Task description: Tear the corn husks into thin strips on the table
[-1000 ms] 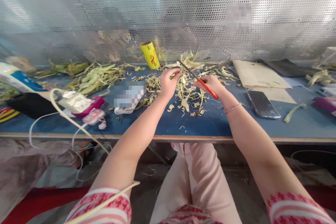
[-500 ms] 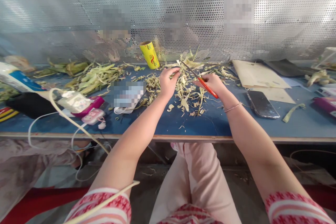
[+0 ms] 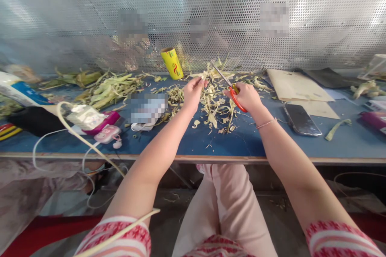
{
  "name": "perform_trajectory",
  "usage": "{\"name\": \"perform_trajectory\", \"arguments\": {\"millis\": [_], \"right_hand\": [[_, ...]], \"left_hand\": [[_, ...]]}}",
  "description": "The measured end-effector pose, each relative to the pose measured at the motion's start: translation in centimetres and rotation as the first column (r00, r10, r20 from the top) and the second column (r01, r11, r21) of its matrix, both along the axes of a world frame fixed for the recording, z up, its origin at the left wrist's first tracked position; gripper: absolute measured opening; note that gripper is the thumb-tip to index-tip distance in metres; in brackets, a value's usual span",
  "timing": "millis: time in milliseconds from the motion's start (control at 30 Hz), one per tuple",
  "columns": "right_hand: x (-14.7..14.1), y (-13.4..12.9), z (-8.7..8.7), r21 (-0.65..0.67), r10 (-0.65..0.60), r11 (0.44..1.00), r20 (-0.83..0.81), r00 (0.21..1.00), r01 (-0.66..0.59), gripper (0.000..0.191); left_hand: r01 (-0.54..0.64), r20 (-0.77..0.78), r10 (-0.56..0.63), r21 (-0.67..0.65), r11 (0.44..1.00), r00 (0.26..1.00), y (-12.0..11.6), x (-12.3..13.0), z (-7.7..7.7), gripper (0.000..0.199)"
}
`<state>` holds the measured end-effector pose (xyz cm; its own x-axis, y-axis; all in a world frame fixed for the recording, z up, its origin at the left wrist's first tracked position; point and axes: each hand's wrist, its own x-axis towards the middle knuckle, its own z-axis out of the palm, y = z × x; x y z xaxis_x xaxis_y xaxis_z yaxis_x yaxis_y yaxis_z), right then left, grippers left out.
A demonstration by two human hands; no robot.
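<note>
A pair of red-handled scissors (image 3: 231, 89) is grasped in the right hand (image 3: 246, 96), its blades directed between 10 and 11 o'clock and kept apart from the other hand. In the left hand (image 3: 194, 91) the thumb and fingers are drawn together — a pale scrap (image 3: 204, 75) is seen at the fingertips, but whether it is gripped or lies behind cannot be told. A thin bracelet (image 3: 267, 123) is worn on the right wrist.

Loose plant shreds (image 3: 212, 108) are scattered between and below the hands on the blue table (image 3: 197, 144). Outward from there, a yellow tube (image 3: 172, 64) is stood, slightly tilted, at 10 o'clock, and a heap of green strips (image 3: 111, 89) is piled at 9. A dark-screened phone (image 3: 302, 119) is laid between 3 and 4 o'clock, with brown sheets (image 3: 297, 84) spread at 3. At 12 o'clock, the table is backed by a perforated metal wall (image 3: 229, 4).
</note>
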<state>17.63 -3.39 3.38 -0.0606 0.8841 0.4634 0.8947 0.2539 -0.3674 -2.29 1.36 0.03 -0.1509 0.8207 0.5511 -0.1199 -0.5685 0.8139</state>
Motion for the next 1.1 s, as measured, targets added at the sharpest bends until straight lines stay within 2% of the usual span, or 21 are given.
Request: {"name": "perform_trajectory", "arguments": {"millis": [200,367,467,567,733,833,1100], "right_hand": [[0.2,0.1,-0.2,0.045,0.017,0.999,0.038,0.999,-0.019,0.048],[0.1,0.0,-0.6,0.056,0.011,0.998,0.087,0.996,-0.016,0.054],[-0.1,0.0,-0.6,0.062,-0.002,0.998,0.116,0.993,-0.005,0.056],[-0.2,0.0,-0.5,0.079,-0.015,0.997,0.148,0.989,0.003,0.057],[-0.1,0.2,-0.5,0.148,-0.005,0.989,0.167,0.986,-0.020,0.058],[-0.1,0.3,-0.6,0.177,-0.012,0.984,0.169,0.986,-0.019,0.058],[-0.1,0.2,-0.4,0.169,-0.020,0.986,0.165,0.986,-0.008,0.057]], "left_hand": [[0.269,0.228,-0.224,-0.190,0.944,0.947,-0.7,0.3,0.5,0.012],[0.354,0.316,-0.275,-0.230,0.907,0.908,-1.2,0.6,1.0,0.008],[0.351,0.315,-0.271,-0.236,0.906,0.910,-1.2,0.8,1.0,0.008],[0.321,0.250,-0.261,-0.240,0.916,0.932,-1.1,0.7,0.8,0.007],[0.213,0.097,-0.197,-0.201,0.956,0.976,-0.5,0.5,0.2,0.009],[0.158,0.056,-0.151,-0.177,0.971,0.987,-0.3,0.5,0.0,0.009],[0.176,0.061,-0.168,-0.185,0.967,0.984,-0.8,0.6,0.3,0.009]]}}
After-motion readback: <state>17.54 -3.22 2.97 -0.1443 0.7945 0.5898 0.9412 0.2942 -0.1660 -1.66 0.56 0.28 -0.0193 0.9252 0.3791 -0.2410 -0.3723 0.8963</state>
